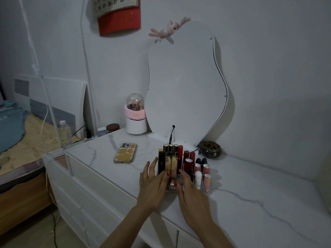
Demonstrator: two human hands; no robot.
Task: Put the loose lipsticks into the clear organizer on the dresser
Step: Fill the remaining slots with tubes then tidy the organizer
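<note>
The clear organizer (206, 189) stands on the white marble-look dresser top (250, 203), in front of the mirror. It holds several upright lipsticks: black-and-gold tubes (170, 154) on the left, red ones (187, 162) in the middle, pink glosses (205, 169) on the right. My left hand (153, 187) lies against the organizer's left side with fingers spread and its thumb on a gold tube (171, 170). My right hand (192, 196) covers the front row with its fingers curled over the slots. Whether it grips anything is hidden. No loose lipstick shows on the dresser.
A phone in a yellow case (125, 153) lies left of the organizer. Behind stand a wavy white mirror (184, 90) with a cable, a dark round ornament (210, 149) and a white domed holder (136, 117). A bed and a water bottle (64, 133) are at left.
</note>
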